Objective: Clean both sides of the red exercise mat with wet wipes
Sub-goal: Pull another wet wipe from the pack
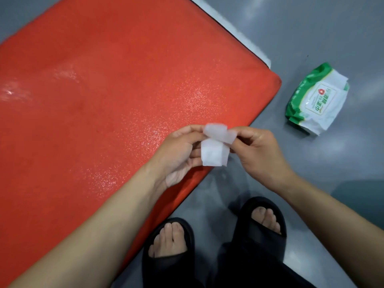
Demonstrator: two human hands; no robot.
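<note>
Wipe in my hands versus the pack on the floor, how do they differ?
The wipe is plain white; the pack is green and white with a printed label. Both hands, left and right, pinch the wipe above the mat edge; the pack lies untouched on the floor.

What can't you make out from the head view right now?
- Red mat: underside hidden by the mat itself; far end cut off by the frame's left edge.
- Wipes pack: label print too small to read.
- Wipe: still folded between left hand and right hand, inner faces hidden.
</note>
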